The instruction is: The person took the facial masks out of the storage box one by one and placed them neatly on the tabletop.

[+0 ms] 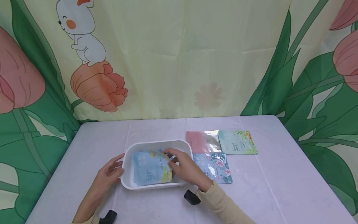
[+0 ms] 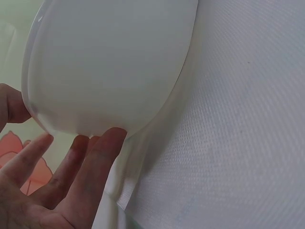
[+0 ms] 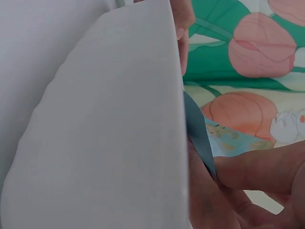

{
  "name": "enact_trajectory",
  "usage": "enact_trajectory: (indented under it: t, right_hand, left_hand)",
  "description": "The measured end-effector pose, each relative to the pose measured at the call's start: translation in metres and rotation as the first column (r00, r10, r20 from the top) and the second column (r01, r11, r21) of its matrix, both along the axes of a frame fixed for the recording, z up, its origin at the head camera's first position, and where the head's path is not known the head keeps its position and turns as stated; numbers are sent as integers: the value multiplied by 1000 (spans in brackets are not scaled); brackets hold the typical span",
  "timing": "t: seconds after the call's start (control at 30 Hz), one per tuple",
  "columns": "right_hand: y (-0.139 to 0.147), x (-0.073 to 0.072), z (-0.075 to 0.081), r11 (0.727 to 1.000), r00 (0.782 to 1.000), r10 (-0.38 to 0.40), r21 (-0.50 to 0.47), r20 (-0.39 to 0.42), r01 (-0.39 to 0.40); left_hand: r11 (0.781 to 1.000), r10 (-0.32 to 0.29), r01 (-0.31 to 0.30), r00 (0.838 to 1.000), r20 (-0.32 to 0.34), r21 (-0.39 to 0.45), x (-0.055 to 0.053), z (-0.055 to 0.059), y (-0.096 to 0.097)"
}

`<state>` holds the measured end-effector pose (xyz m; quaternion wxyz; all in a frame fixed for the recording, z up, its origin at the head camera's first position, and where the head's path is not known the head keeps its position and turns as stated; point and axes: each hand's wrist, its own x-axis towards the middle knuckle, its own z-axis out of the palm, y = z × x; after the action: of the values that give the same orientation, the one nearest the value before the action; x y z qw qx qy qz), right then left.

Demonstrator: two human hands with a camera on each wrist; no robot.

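Pinching: right hand (image 1: 185, 166), thumb and fingers together on the blue packet (image 1: 151, 168), gripping its right edge, seemingly for an easy hold.
Blue packet: there it is, inside the tray (image 1: 159, 144), printing up.
Left hand (image 1: 109, 172): fingers loosely bent, grasping nothing, tips against the tray's left end, probably steadying it.
In the way: the tray's right wall, with the right hand reaching over; the wrist hides part of the floral packet (image 1: 213, 168).
Beyond: pink packet (image 1: 198, 141) and green packet (image 1: 237, 143), side by side on the table (image 1: 279, 155).
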<state>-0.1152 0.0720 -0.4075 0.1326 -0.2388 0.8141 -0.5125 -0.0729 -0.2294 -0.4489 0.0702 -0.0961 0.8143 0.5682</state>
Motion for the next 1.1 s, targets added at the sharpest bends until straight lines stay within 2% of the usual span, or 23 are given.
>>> enact_trajectory:
  t: [0.27,0.57,1.1]
  right_hand:
    - [9,2,5,996,1000,13,-92,2,-13]
    - [19,1,9,996,1000,-1,-95,29,4]
    - [48,0,20,995,997,-72,-62,-4,72]
  left_hand:
    - [1000,2,-3,1000,-6,-6,0,0,0]
    - [1000,3,-3,1000,-13,-9,0,-2,-1]
    - [1000,2,-2,1000,-23,-2,0,-1,0]
